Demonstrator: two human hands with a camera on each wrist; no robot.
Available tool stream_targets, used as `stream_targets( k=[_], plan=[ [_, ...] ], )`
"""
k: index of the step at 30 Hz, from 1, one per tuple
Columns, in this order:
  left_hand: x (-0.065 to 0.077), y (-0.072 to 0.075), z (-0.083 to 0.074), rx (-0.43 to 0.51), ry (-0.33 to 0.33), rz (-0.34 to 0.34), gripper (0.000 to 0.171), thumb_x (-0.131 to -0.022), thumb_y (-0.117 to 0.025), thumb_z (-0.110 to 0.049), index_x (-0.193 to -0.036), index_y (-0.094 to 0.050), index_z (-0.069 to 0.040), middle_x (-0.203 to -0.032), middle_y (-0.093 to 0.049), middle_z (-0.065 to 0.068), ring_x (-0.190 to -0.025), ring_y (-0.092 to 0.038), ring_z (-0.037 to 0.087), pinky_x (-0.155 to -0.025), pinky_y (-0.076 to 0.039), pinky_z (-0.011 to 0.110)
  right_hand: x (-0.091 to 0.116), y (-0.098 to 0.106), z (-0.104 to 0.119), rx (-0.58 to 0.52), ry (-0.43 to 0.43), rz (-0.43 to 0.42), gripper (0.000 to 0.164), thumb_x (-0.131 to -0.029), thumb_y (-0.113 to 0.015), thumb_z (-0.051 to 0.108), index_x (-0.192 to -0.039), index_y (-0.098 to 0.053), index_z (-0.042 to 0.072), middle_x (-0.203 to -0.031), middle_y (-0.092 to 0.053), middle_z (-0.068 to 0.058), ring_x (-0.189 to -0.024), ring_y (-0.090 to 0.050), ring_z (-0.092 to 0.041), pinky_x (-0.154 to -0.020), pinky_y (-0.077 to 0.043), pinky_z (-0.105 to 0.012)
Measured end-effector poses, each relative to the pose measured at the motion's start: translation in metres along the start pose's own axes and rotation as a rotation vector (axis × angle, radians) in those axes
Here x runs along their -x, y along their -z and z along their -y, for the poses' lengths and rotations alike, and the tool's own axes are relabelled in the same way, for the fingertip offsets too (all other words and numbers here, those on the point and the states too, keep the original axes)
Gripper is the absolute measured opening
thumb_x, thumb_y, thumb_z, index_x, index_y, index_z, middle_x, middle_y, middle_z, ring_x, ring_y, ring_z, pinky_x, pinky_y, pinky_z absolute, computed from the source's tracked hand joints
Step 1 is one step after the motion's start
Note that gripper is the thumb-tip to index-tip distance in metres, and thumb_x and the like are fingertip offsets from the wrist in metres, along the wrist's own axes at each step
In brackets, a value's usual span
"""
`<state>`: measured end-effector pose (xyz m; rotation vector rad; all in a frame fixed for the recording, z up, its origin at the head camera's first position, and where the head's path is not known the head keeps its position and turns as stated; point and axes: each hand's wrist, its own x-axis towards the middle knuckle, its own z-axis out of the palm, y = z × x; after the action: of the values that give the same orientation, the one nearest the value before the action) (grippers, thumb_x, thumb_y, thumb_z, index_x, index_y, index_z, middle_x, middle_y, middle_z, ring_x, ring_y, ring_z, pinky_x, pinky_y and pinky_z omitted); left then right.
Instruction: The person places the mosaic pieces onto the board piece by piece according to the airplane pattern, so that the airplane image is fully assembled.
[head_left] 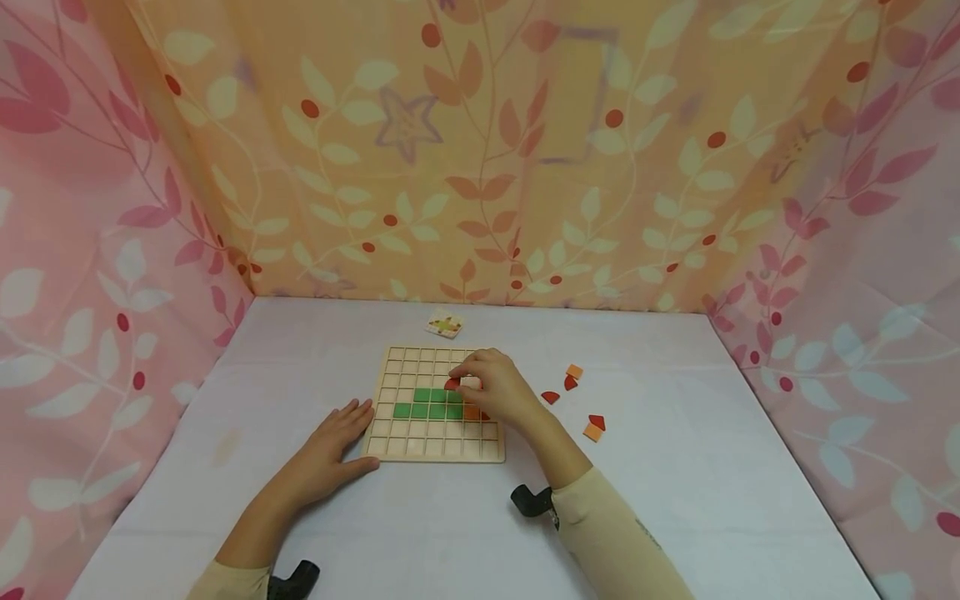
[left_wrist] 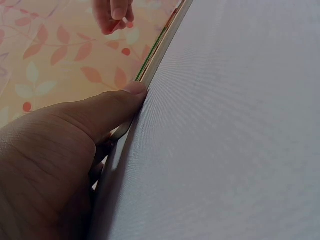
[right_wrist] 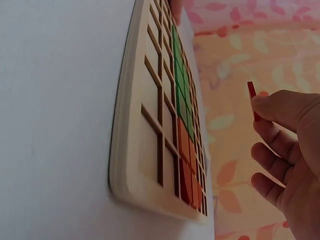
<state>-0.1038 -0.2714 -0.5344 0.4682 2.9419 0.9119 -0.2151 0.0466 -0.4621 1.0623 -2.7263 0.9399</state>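
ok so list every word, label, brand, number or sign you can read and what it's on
None can be read in any view.
Card beyond the board: has a picture; any print is too small to read.
Grid board and green tiles: no lettering visible.
Backdrop: leaves and a star outline, no legible words.
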Motion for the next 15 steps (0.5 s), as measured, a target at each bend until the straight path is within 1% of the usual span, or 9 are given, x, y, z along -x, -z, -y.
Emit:
stream_targets(
  k=[4, 8, 12, 15],
  plan=[
    [0.000, 0.000, 0.000, 0.002, 0.004, 0.007, 0.091, -0.088, -0.078, -0.047, -0.159, -0.037, -0.008, -0.168, -0.029, 0.004, -0.158, -0.018, 0.032, -0.131, -0.005, 0.039, -0.008, -0.009, 0.007, 0.025, 0.014, 0.026, 0.022, -0.092, -0.076, 0.020, -0.114, -0.079, 0.016, -0.107, -0.069, 0.003, -0.110, -0.060, -0.019, -0.100, -0.049, -0.039],
    [0.000, 0.000, 0.000, 0.000, 0.000, 0.013, 0.091, -0.088, -0.077, -0.048, -0.159, -0.036, -0.008, -0.168, -0.029, 0.005, -0.158, -0.018, 0.032, -0.131, -0.004, 0.036, -0.014, -0.019, 0.014, 0.034, 0.037, 0.049, 0.023, -0.093, -0.077, 0.021, -0.115, -0.079, 0.016, -0.108, -0.070, 0.003, -0.112, -0.061, -0.018, -0.101, -0.050, -0.037],
    [0.000, 0.001, 0.000, 0.007, 0.000, 0.017, 0.091, -0.089, -0.077, -0.047, -0.159, -0.036, -0.008, -0.168, -0.029, 0.005, -0.158, -0.018, 0.032, -0.131, -0.003, 0.037, -0.018, -0.026, 0.023, 0.053, 0.059, 0.064, 0.022, -0.093, -0.077, 0.023, -0.115, -0.079, 0.019, -0.108, -0.071, 0.005, -0.112, -0.061, -0.017, -0.102, -0.050, -0.037],
    [0.000, 0.001, -0.001, 0.013, 0.000, 0.019, 0.091, -0.088, -0.078, -0.047, -0.159, -0.036, -0.007, -0.168, -0.029, 0.005, -0.158, -0.018, 0.032, -0.131, -0.004, 0.040, -0.022, -0.032, 0.028, 0.059, 0.067, 0.082, 0.022, -0.094, -0.075, 0.024, -0.116, -0.079, 0.019, -0.109, -0.071, 0.006, -0.112, -0.061, -0.017, -0.103, -0.049, -0.036]
  ],
)
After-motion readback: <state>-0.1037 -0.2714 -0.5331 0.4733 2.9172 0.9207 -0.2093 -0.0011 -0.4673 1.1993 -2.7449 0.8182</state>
